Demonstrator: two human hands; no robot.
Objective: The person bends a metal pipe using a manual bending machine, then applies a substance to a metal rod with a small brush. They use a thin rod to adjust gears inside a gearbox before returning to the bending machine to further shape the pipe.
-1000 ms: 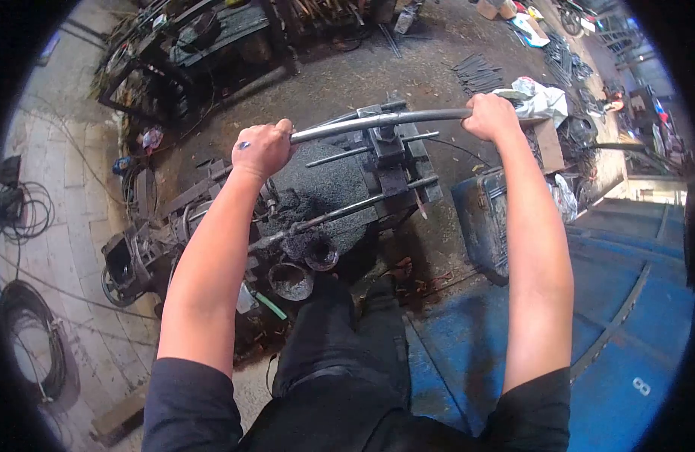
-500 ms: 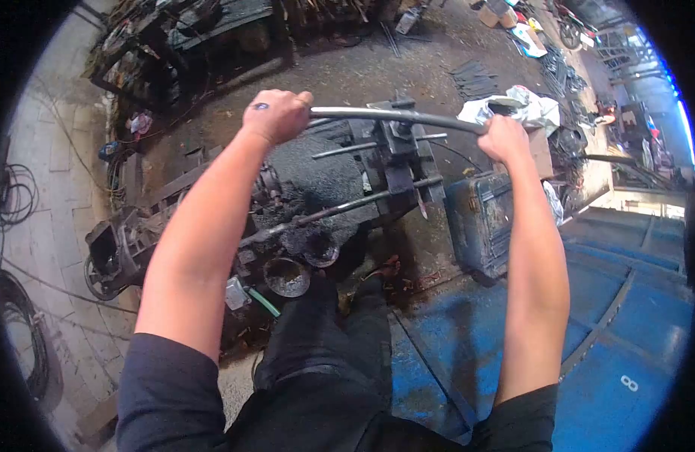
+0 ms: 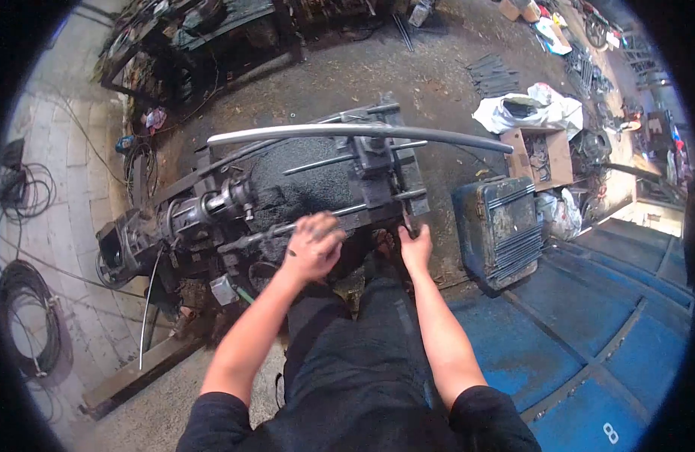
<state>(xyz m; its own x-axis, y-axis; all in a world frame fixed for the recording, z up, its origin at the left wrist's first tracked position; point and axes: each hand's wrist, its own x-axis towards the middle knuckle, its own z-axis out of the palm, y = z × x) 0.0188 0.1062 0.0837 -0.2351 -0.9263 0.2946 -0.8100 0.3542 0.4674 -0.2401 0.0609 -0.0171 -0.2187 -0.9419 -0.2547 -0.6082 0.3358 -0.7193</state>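
Note:
A long, slightly curved metal bar [image 3: 302, 131] lies across the clamp block [image 3: 373, 160] of a low, dark machine [image 3: 212, 207], and both its ends stick out past the block. My left hand [image 3: 315, 245] is over the machine's near guide rod [image 3: 261, 237], apart from the bar. Its fingers are loosely bent and a little blurred, and nothing shows in them. At the near right side of the clamp, my right hand [image 3: 416, 248] has its thumb and fingers around a short dark lever [image 3: 407, 218], whose lower end is partly hidden by the hand.
To the right stands a dirty metal container [image 3: 498, 230] with ribbed sides. Behind it are an open cardboard box [image 3: 539, 158] and a white sack [image 3: 528, 111]. Blue plates [image 3: 588, 301] cover the floor at right. Coiled cable [image 3: 33, 324] lies at left.
Both hands have let go of the metal bar, which now rests on the clamp block. They have come down toward my body, the right one onto the lever.

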